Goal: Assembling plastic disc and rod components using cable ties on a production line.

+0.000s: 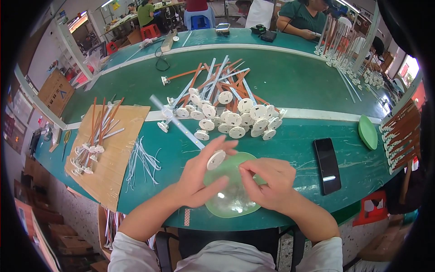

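My left hand [197, 174] holds a pale LED light strip [189, 134] with a round white base [216, 160]. The base sits by the fingers, while the strip slants up and left, its far end smeared by motion. My thumb stands apart from the other fingers. Close by, my right hand [270, 180] is pinched, thumb to forefinger, over a shallow green dish [238, 208]. Whatever that pinch holds is too small to make out. Small bits seem to lie in the dish, though I cannot tell what they are.
Ahead lies a heap of white-based strips [233, 119]. More rest on cardboard [129, 131] at left, beside thin white wires [142, 161]. On the right are a black phone [327, 165], a second green dish [367, 132] and stacked brown strips [403, 136]. A co-worker [303, 20] sits across.
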Demonstrator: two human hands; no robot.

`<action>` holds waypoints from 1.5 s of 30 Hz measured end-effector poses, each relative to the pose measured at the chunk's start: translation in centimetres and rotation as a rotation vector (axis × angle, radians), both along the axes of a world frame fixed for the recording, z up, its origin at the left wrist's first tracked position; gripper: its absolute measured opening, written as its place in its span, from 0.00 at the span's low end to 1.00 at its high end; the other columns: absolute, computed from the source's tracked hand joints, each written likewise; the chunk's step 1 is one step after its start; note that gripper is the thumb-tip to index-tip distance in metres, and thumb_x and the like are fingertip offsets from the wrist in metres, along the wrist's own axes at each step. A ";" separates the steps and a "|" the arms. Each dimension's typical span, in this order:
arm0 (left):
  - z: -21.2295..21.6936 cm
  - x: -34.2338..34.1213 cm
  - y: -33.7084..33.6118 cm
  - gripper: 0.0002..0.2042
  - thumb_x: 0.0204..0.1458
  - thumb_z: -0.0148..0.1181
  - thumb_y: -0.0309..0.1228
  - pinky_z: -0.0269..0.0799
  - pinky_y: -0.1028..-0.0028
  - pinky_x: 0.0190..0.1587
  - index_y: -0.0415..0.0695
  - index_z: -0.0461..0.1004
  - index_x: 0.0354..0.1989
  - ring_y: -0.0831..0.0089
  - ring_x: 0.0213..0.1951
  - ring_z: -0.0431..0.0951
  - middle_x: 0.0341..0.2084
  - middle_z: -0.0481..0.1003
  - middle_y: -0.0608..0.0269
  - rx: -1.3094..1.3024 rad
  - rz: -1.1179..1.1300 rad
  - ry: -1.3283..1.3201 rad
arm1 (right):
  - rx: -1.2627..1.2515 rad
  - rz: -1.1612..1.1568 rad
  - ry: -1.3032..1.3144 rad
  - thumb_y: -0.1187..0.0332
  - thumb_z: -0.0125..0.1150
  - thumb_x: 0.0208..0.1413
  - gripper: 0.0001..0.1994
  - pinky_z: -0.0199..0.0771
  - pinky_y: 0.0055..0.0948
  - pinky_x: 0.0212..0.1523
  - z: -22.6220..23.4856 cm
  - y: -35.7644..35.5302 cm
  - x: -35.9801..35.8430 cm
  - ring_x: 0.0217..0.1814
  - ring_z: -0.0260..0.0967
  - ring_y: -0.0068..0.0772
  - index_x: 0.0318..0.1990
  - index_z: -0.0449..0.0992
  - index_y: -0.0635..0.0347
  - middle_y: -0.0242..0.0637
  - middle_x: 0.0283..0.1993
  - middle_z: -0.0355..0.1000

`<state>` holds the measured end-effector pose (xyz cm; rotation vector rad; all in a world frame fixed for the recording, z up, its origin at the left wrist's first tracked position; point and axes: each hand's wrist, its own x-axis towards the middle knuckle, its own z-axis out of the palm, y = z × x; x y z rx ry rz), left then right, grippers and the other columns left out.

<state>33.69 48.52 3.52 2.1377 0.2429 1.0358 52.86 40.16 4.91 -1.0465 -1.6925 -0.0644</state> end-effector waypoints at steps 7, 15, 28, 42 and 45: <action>-0.9 -0.2 -0.3 0.39 0.57 0.48 0.19 0.65 0.60 0.65 0.37 0.36 0.76 0.44 0.65 0.68 0.68 0.59 0.36 -0.139 -0.240 0.082 | 0.118 0.027 -0.022 0.82 0.68 0.44 0.06 0.74 0.26 0.22 -0.8 -0.2 -0.8 0.21 0.74 0.34 0.31 0.79 0.65 0.39 0.26 0.78; -1.0 0.1 -0.6 0.33 0.68 0.42 0.31 0.68 0.56 0.63 0.40 0.34 0.77 0.37 0.62 0.70 0.66 0.61 0.31 -0.146 -0.320 0.016 | 0.205 0.053 -0.106 0.81 0.69 0.43 0.08 0.76 0.26 0.24 -1.1 -0.5 -1.2 0.24 0.75 0.35 0.32 0.78 0.66 0.40 0.29 0.78; -1.5 -0.4 -0.6 0.22 0.63 0.55 0.24 0.71 0.49 0.61 0.34 0.65 0.66 0.40 0.59 0.74 0.60 0.68 0.31 -0.346 -0.321 -0.035 | 0.210 0.037 -0.199 0.83 0.63 0.37 0.12 0.75 0.28 0.24 -1.5 -0.6 -1.3 0.24 0.74 0.36 0.34 0.78 0.70 0.43 0.31 0.76; 4.7 -6.9 4.6 0.13 0.64 0.48 0.33 0.73 0.68 0.48 0.37 0.75 0.42 0.69 0.38 0.76 0.34 0.77 0.59 -0.209 0.308 0.250 | -0.006 -0.005 -0.145 0.82 0.67 0.45 0.09 0.75 0.30 0.29 -1.0 0.2 0.6 0.27 0.76 0.40 0.35 0.78 0.64 0.42 0.30 0.77; 4.1 -18.7 10.1 0.12 0.61 0.51 0.31 0.72 0.66 0.48 0.36 0.75 0.42 0.67 0.41 0.78 0.35 0.78 0.53 0.050 0.704 0.515 | -0.022 0.029 -0.165 0.82 0.67 0.45 0.07 0.74 0.30 0.28 -1.2 0.6 0.1 0.26 0.76 0.39 0.33 0.78 0.64 0.41 0.27 0.77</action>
